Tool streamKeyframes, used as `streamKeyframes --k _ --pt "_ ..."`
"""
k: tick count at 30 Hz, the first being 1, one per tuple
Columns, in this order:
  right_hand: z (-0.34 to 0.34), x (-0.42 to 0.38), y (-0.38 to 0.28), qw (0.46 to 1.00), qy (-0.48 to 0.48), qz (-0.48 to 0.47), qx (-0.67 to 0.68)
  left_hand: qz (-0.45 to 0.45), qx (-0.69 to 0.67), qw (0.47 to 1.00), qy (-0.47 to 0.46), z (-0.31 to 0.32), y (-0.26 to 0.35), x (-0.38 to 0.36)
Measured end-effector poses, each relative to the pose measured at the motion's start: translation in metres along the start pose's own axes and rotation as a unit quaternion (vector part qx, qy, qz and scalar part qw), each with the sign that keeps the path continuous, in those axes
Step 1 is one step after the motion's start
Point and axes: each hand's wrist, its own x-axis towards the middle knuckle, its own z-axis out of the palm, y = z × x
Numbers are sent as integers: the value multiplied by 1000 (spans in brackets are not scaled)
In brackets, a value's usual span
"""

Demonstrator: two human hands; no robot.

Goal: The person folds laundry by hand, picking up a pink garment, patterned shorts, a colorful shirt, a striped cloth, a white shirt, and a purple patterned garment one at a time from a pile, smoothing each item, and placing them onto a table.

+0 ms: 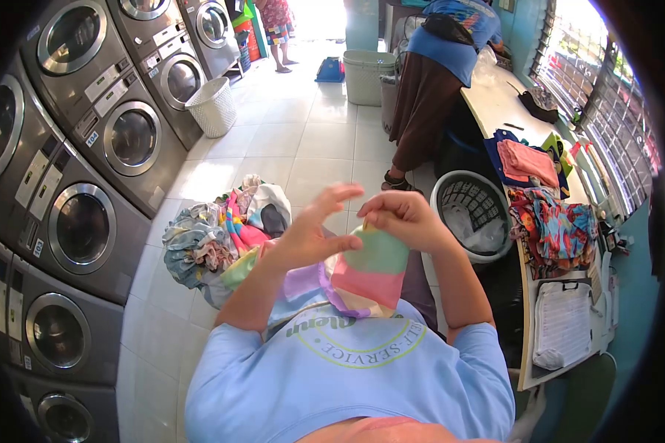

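Note:
In the middle of the head view, a pastel multicoloured cloth (368, 279) with green, pink, lilac and cream parts hangs in front of my chest. My right hand (319, 230) is at its upper left, thumb and fingers spread apart, with nothing between them. Pinched at the cloth's top edge are the fingers of my left hand (405, 218). The lower part of the cloth rests on my lap against the blue shirt. Beyond my right forearm lies a large heap of mixed laundry (225, 232).
Stacked washing machines (85, 225) line the left. A grey basket (471, 214) stands right of my left hand. The table (495, 111) at right holds folded clothes (554, 229) and a clipboard (561, 317). A person (432, 81) leans over its far end; another stands by the doorway.

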Motion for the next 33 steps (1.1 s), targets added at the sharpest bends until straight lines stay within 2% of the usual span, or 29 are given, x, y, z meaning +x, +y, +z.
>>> streamKeyframes --k 1,4,5,8,11,14,16,17,19,20,21,23,24,26,27,28,29,30,31,32,33 --pt "5 -1 -6 999 -2 -36 -25 -56 -92 994 -32 7 -7 -4" --pt "3 -5 -16 995 -34 -38 -82 -83 -124 983 -107 8 -23 -11" --pt "1 -7 -25 996 -33 1 -85 -106 -69 984 -122 4 -26 -14" --pt "-1 -6 -23 989 1 -7 -148 -16 -105 987 -123 0 -40 -16" --pt "2 -6 -20 995 -4 -24 -96 53 -130 990 3 11 -25 -7" --pt "-13 -13 -45 978 34 -148 -141 2 -78 997 -27 5 -36 -14" --pt "-40 -25 -64 962 149 -162 -160 -53 67 992 -95 -5 -77 -30" --pt "-52 -33 -72 959 218 -143 -111 -80 138 979 -128 -12 -98 -43" --pt "-81 -46 -72 940 317 -119 -51 -282 235 909 -196 -29 -124 -79" --pt "-99 -52 -66 930 348 -113 -40 -346 286 876 -175 -32 -119 -95" --pt "-124 -57 -48 920 368 -96 -97 -405 334 837 -152 -33 -115 -112" --pt "-166 -63 8 889 403 -61 -209 -467 300 814 -171 -40 -150 -155" --pt "-168 -66 22 856 408 -2 -317 -437 264 845 -159 -37 -174 -185" --pt "-171 -71 60 769 390 85 -498 -376 188 898 -130 -27 -211 -234" --pt "-167 -70 78 757 390 113 -513 -429 167 880 -116 -24 -194 -231" --pt "-160 -66 100 753 400 95 -514 -480 147 859 -101 -20 -156 -221" --pt "-149 -59 117 786 418 130 -437 -529 126 835 -84 -18 -136 -214" --pt "-120 -47 103 762 342 196 -514 -518 159 838 -66 -20 -147 -222" --pt "-94 -40 108 730 285 147 -603 -507 192 839 -48 -22 -169 -240" --pt "-76 -34 119 802 213 99 -549 -496 225 838 -32 -24 -191 -260" --pt "-59 -28 143 871 137 33 -471 -539 195 820 0 -27 -212 -276"
